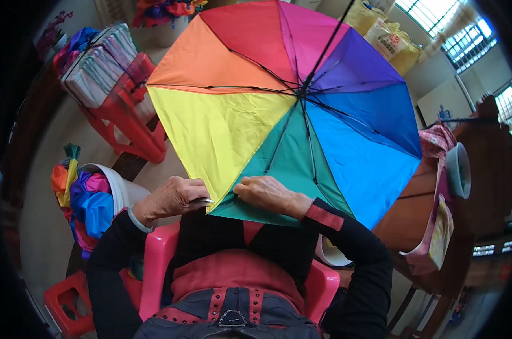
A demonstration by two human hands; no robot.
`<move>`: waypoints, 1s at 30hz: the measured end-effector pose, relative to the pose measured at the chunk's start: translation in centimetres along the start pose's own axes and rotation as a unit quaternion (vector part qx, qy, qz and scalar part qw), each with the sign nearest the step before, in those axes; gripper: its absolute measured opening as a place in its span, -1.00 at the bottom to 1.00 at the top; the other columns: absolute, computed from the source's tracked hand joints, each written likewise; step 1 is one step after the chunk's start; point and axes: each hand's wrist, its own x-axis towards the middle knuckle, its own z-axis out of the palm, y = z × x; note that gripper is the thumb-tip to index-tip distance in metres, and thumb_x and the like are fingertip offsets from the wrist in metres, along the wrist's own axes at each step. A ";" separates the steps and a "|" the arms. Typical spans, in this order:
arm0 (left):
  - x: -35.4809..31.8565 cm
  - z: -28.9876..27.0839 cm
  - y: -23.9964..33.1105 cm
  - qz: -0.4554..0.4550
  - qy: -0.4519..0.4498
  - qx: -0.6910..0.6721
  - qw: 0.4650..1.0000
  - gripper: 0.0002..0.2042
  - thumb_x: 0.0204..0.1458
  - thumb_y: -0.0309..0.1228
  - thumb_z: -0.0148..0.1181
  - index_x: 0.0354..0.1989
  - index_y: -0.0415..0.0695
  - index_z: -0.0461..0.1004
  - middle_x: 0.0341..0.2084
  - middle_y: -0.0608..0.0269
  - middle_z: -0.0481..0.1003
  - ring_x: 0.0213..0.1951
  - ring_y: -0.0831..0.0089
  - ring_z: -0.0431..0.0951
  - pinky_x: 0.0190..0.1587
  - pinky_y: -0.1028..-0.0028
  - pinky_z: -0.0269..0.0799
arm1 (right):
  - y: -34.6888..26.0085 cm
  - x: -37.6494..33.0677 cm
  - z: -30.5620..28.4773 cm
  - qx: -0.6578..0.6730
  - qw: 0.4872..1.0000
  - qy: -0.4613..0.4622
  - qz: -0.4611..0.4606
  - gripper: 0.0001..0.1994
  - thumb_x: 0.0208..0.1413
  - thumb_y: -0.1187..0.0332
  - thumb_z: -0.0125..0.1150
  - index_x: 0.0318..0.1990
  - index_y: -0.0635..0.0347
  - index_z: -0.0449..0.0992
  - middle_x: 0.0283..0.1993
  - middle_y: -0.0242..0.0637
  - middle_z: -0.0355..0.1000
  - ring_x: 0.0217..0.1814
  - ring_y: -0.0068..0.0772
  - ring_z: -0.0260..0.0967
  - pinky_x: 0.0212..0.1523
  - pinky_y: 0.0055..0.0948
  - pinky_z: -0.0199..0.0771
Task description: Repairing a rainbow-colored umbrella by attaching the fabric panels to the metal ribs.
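Observation:
An opened rainbow umbrella [227, 124] fills the space before me, its inside with black ribs and shaft toward me. The yellow and green panels meet at the corner nearest my lap. At that corner my left hand [174, 199] is closed, and a small shiny metal piece [203, 200] sticks out from its fingers; its kind is hard to tell. My right hand [273, 195] has its fingers closed on the edge area of the green panel [258, 213], close to the left hand. The fingertips of the right hand are partly hidden.
A white bucket [112, 189] with bunched colourful cloth stands at the left. Behind it, a red stool [126, 121] carries stacked folded fabric [100, 68]. Wooden furniture [405, 226] with a pale bowl [458, 169] is at the right. Pink chair arms [157, 271] flank me.

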 end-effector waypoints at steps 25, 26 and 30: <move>2.3 5.2 2.2 0.039 0.153 -0.066 0.985 -0.86 -0.05 -0.54 0.08 -0.30 -0.27 0.43 -0.50 0.21 0.44 -0.46 0.46 0.45 -0.40 0.54 0.33 | -9.0 -8.7 0.9 0.180 0.976 0.037 0.115 -0.87 -0.16 0.53 0.13 -0.37 0.31 0.43 -0.46 -0.16 0.39 -0.42 -0.18 0.36 -0.42 -0.38 0.35; 1.8 4.8 2.6 0.018 0.184 -0.117 0.976 -0.85 -0.04 -0.53 0.07 -0.28 -0.27 0.43 -0.47 0.23 0.45 -0.43 0.49 0.45 -0.38 0.55 0.34 | -8.7 -8.5 2.6 0.151 0.974 0.048 0.160 -0.88 -0.15 0.52 0.13 -0.38 0.32 0.43 -0.47 -0.14 0.39 -0.43 -0.19 0.36 -0.42 -0.38 0.36; -0.5 3.8 4.2 -0.067 0.226 -0.240 0.942 -0.83 0.01 -0.50 0.05 -0.23 -0.28 0.43 -0.39 0.25 0.47 -0.36 0.57 0.45 -0.35 0.61 0.35 | -7.2 -7.0 7.6 0.120 0.965 -0.024 0.230 -0.88 -0.11 0.47 0.12 -0.39 0.31 0.43 -0.52 -0.17 0.38 -0.53 -0.30 0.35 -0.48 -0.42 0.36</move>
